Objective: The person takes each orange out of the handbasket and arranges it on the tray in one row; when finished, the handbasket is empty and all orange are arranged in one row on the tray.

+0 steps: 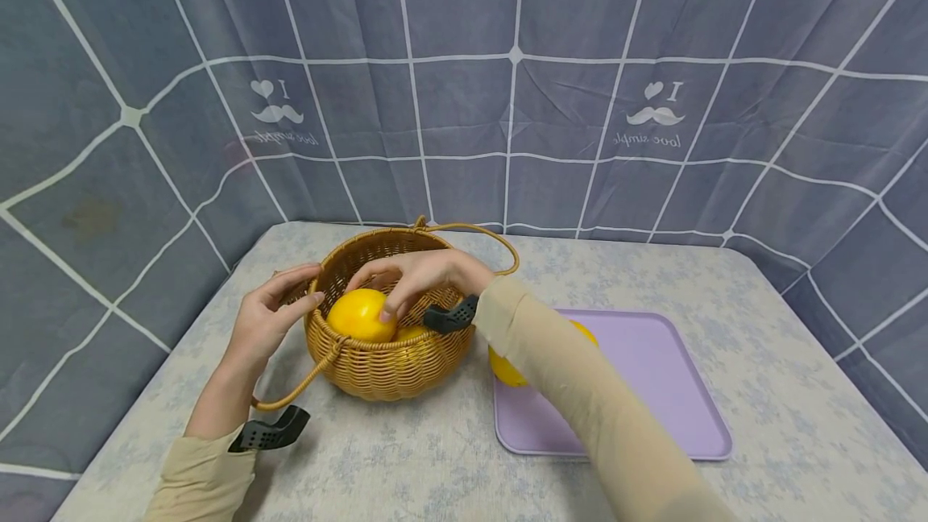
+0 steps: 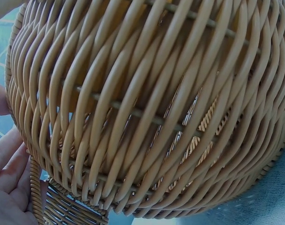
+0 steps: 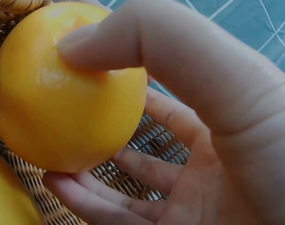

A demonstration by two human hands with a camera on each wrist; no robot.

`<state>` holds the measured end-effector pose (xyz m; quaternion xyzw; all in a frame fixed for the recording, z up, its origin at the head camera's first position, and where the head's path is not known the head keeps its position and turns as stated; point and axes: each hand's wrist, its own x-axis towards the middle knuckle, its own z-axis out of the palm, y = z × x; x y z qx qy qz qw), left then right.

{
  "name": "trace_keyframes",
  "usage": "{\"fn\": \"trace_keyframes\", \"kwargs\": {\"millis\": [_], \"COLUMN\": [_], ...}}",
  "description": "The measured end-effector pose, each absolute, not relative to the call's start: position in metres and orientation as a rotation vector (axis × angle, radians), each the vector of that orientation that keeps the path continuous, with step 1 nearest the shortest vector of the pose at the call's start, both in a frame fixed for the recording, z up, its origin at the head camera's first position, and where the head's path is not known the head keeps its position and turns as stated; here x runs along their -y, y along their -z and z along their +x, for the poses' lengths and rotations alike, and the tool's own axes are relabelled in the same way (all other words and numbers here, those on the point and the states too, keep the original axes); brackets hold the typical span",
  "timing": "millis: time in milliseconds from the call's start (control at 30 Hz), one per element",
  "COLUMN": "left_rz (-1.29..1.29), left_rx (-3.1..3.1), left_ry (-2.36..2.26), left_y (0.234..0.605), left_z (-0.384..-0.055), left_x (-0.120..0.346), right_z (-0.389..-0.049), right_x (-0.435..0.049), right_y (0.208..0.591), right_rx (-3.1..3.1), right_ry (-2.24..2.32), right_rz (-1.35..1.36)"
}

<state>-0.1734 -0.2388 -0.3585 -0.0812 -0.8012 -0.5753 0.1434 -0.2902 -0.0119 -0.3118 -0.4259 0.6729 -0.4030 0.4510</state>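
Observation:
A round wicker basket point(image 1: 395, 365) stands on the table, left of the middle. At its left rim is my left hand point(image 1: 264, 321), thumb and fingers gripping the edge; in the left wrist view the fingers point(image 2: 8, 164) show beside the woven wall. Inside the basket my right hand point(image 1: 416, 272) holds a round yellow fruit point(image 1: 361, 315). The right wrist view shows the thumb point(image 3: 86, 44) on top of this fruit point(image 3: 62, 117) and other fingers beneath and behind. A second yellow fruit point(image 3: 6, 197) lies lower in the basket, partly hidden.
A purple tray point(image 1: 652, 377) lies right of the basket. Yellow fruit point(image 1: 507, 369) on it shows on both sides of the right sleeve point(image 1: 573, 385), which covers the rest. Basket handles point(image 1: 507, 252) stick out at both ends. A blue-grey curtain point(image 1: 464, 103) hangs behind the table.

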Motion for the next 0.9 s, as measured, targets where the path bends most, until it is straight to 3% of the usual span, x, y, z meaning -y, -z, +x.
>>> {"fn": "trace_keyframes", "kwargs": {"millis": [900], "left_rz": [-0.251], "left_rx": [2.29], "left_ry": [1.672], "left_y": [0.358], "left_z": [-0.173], "left_x": [0.239], "right_z": [-0.287], "right_x": [-0.032], "right_y": [0.291], "right_rx": [-1.617], "right_ry": [1.377], "right_rz": [-1.114]}}
